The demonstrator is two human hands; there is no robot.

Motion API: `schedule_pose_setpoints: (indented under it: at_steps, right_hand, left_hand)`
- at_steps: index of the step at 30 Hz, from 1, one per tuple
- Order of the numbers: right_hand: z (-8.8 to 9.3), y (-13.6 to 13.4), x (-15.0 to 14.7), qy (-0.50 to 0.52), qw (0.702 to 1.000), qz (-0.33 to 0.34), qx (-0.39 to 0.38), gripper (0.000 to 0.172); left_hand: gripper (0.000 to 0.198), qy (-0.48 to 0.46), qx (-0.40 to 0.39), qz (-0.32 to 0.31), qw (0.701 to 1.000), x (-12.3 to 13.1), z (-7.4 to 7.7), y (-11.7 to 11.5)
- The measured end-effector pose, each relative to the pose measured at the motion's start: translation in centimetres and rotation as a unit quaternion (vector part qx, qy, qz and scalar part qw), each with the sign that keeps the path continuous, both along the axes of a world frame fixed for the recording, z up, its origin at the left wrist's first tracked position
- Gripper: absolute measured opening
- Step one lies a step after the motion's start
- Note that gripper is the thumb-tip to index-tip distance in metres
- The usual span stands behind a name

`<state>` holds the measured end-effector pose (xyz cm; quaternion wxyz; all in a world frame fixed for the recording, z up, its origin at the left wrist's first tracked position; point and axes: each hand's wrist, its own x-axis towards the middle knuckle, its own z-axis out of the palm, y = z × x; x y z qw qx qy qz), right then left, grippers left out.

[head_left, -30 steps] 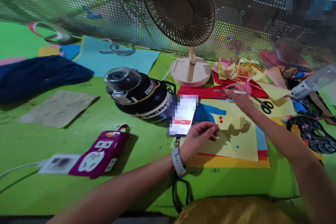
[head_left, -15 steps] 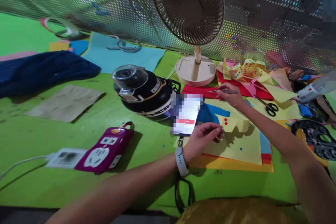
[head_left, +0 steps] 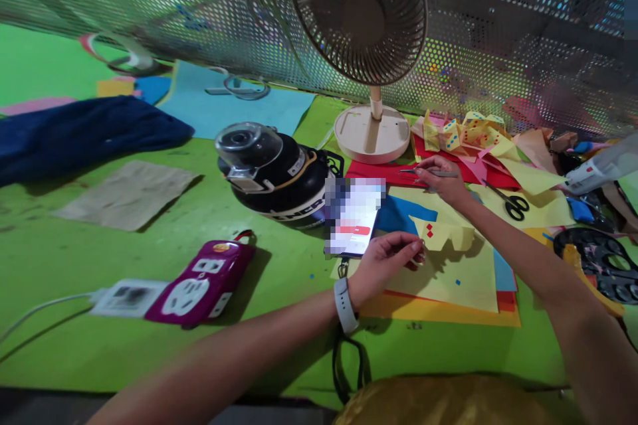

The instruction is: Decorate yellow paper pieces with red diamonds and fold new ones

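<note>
My left hand [head_left: 389, 260] is closed in a pinch at the left edge of a yellow paper cutout [head_left: 451, 238]. Two small red diamonds [head_left: 429, 231] show on that piece, and its shadow falls on the yellow sheet [head_left: 448, 285] below. Farther away, my right hand [head_left: 442, 178] is shut on slim metal tweezers [head_left: 409, 171], whose tips point left over red paper [head_left: 381, 174]. Whether the tips hold anything is too small to tell. A strip of blue paper [head_left: 411, 208] lies between the hands, with a lit phone [head_left: 356, 219] left of it.
A black bottle [head_left: 284, 176] and a fan [head_left: 371, 133] stand behind the phone. Scissors [head_left: 513, 202] and folded yellow dotted pieces [head_left: 481, 129] lie at right. A purple power strip [head_left: 204, 285] and a grey-brown sheet [head_left: 129, 196] are on the left.
My right hand with the tweezers has shifted very slightly to the right. My left hand and the yellow cutout stay in place.
</note>
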<state>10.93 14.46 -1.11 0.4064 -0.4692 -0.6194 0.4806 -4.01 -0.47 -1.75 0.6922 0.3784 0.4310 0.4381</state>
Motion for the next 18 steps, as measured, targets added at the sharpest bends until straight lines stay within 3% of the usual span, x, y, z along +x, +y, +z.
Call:
schedule_pose_setpoints:
  at_steps: [8, 18]
  right_hand:
    - [0.2, 0.4, 0.8, 0.024, 0.999, -0.016, 0.015, 0.027]
    - [0.1, -0.5, 2.2, -0.02, 0.999, -0.029, 0.036, 0.027]
  left_hand:
    - [0.035, -0.005, -0.006, 0.002, 1.0, 0.1, 0.1, 0.0]
    - [0.034, 0.003, -0.001, -0.006, 1.0, 0.0, 0.0, 0.0]
